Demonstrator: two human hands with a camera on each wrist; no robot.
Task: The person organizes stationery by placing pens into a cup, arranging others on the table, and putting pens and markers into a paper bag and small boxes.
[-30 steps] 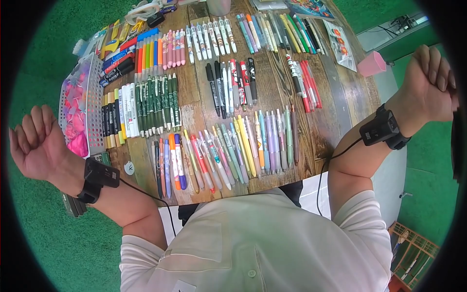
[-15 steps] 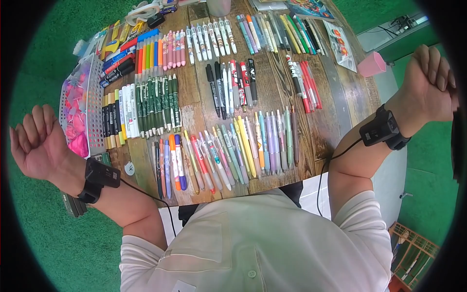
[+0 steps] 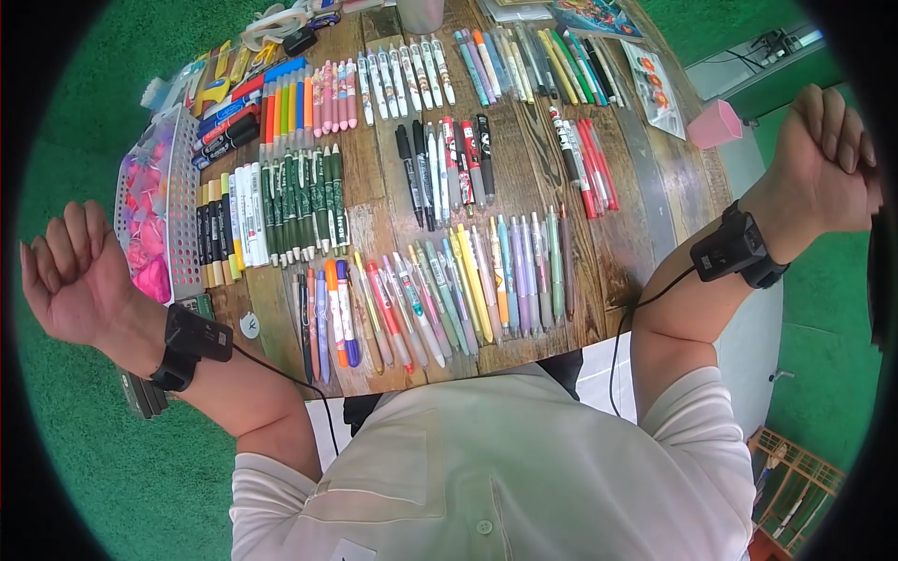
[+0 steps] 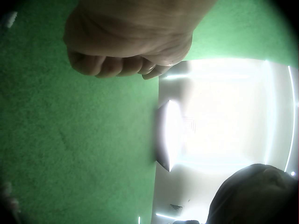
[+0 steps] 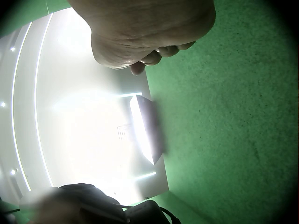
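My left hand [image 3: 79,280] is held out palm up beyond the table's left edge, its fingers loosely bent with nothing in them. The nearest thing to it is a white perforated basket [image 3: 185,220] with pink packets inside. On the other side my right hand [image 3: 823,159] is raised past the right edge, also palm up, loosely curled and holding nothing. A pink cup [image 3: 716,123] stands closest to it. Between the arms lie rows of pens: dark green pens [image 3: 304,201], pastel pens [image 3: 468,280], white patterned pens [image 3: 405,79] and red pens [image 3: 599,164].
The pens cover much of the wooden table [image 3: 636,243]. Thick black and red markers [image 3: 224,136] lie by the basket. A sheet with orange flower shapes [image 3: 655,89] is at the far right. Thin cables [image 3: 281,374] run from both wrist cameras toward my body.
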